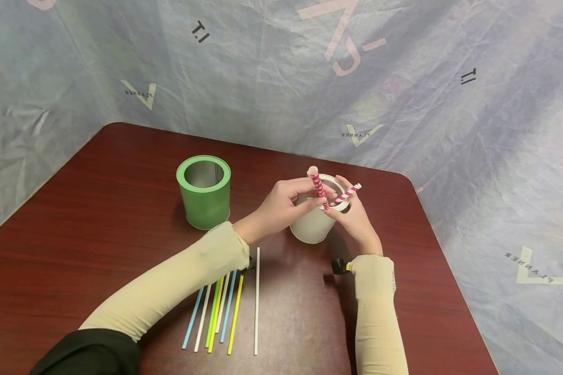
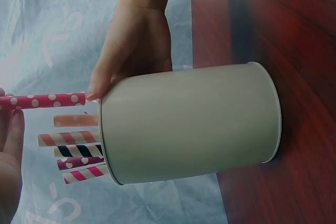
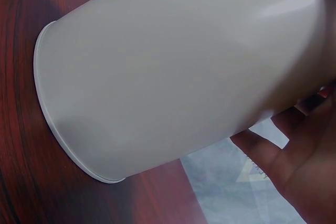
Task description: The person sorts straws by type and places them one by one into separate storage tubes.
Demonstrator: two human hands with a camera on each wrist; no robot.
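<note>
My left hand (image 1: pixel 281 208) pinches a pink straw with white dots (image 2: pixel 47 100) between thumb and fingers. The straw's lower end is right at the rim of an off-white can (image 1: pixel 309 224), beside the thumb of my right hand (image 1: pixel 358 224). My right hand grips that can at its rim from the right. Inside the can stand several patterned straws, one of them a pink-and-white striped straw (image 1: pixel 348 194) leaning right. In the left wrist view an orange straw (image 2: pixel 76 120) and a dark-striped straw (image 2: pixel 79 151) also stick out. The can's side (image 3: pixel 173 77) fills much of the right wrist view.
A green can (image 1: pixel 206 203) with a wide rim stands on the dark red table (image 1: pixel 75 250) to the left. Nearer the front lie several thin sticks, blue, white, green and yellow, with a white stick (image 1: pixel 257 302) apart on their right. Printed fabric (image 1: pixel 262 78) hangs behind the table.
</note>
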